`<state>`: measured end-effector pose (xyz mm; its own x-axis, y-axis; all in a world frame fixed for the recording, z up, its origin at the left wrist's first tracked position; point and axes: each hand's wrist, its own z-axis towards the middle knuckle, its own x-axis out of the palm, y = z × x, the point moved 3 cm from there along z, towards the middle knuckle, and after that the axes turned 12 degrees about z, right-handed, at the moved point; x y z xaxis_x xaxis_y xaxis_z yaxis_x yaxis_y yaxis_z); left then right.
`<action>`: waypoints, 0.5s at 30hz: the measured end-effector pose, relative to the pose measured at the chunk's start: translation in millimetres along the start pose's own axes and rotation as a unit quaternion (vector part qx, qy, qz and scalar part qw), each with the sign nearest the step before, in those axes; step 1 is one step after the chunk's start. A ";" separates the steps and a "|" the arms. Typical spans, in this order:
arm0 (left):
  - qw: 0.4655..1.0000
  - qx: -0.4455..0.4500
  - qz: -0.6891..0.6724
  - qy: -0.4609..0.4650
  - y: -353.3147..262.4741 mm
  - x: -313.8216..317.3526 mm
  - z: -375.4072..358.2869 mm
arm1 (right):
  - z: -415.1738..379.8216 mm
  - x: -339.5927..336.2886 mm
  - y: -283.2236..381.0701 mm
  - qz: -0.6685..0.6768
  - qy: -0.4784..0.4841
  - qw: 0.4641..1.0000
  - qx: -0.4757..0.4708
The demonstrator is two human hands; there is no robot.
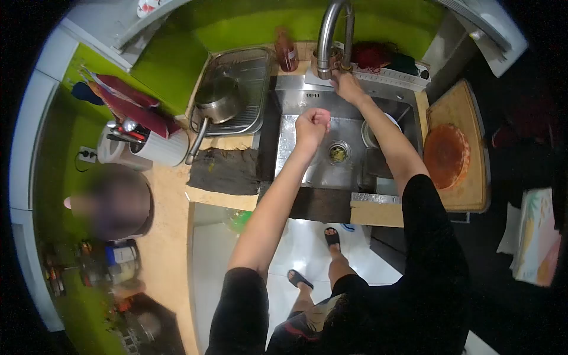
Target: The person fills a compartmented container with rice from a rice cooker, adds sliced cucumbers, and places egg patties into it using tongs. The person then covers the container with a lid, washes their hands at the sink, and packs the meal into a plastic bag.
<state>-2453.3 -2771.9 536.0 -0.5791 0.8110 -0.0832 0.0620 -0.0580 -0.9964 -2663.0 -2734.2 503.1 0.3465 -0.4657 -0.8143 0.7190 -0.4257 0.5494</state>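
Note:
Over the sink (pixel 290 165), my left hand (pixel 312 131) is closed with its fingers curled; a pinkish patch shows at the fingertips, and I cannot make out what it is. Farther back, my right hand (pixel 349 87) reaches to the base of the metal faucet (pixel 327 38), its fingers closed at the lower part and partly hidden behind the spout. Below my left hand, the drain (pixel 338 152) has yellow-green scraps in it. Beside my right forearm, a pale round bowl (pixel 370 135) stands in the sink, partly covered by the arm.
Left of the sink, a pot (pixel 220 102) sits in a wire drying rack (pixel 248 65). A dark cloth (pixel 223 171) lies on the counter near a white utensil holder (pixel 163 145). At right is a wooden board (pixel 473 118) with a round reddish-brown item (pixel 447 155). A bottle (pixel 287 53) stands behind.

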 end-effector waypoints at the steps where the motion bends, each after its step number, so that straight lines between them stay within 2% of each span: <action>1: 1.000 -0.007 -0.009 -0.004 2.9 2.4 7.1 | 2.0 -3.1 -2.8 -0.020 -0.026 0.999 0.002; 2: 0.999 -0.039 0.006 0.008 -0.3 4.1 13.7 | -1.4 -8.4 2.3 0.020 -0.077 0.995 -0.055; 3: 0.997 -0.071 0.024 0.021 -5.1 4.5 18.3 | 0.3 -9.1 -1.3 0.017 -0.073 0.996 -0.055; 5: 0.997 -0.052 0.031 0.038 -7.0 5.8 32.2 | 1.8 -13.1 5.5 -0.069 -0.009 0.992 -0.105; 7: 0.997 0.000 -0.041 -0.068 -7.2 9.3 43.0 | -0.8 -18.3 11.2 -0.055 -0.009 0.994 -0.099; 8: 0.997 0.001 -0.042 -0.071 -10.1 6.3 46.4 | -1.7 -24.5 17.7 -0.038 -0.013 0.995 -0.091; 10: 0.996 -0.079 -0.017 0.031 -7.0 2.6 47.5 | -2.7 -33.2 25.0 -0.033 0.013 0.995 -0.089; 11: 0.996 -0.081 -0.013 0.031 1.6 1.0 50.9 | -2.9 -33.4 26.1 -0.029 0.038 0.995 -0.084; 13: 0.990 0.028 0.139 0.000 19.4 -1.6 60.5 | -1.4 -30.5 22.7 -0.012 0.015 0.997 -0.081; 15: 0.995 0.005 0.101 0.007 15.6 1.7 57.0 | 0.7 -33.7 18.2 -0.001 -0.006 0.997 -0.081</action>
<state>-2499.6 -2804.6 519.3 -0.5433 0.7906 -0.2825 0.1685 -0.2270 -0.9592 -2662.0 -2726.7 540.7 0.3385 -0.4742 -0.8127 0.8082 -0.2959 0.5092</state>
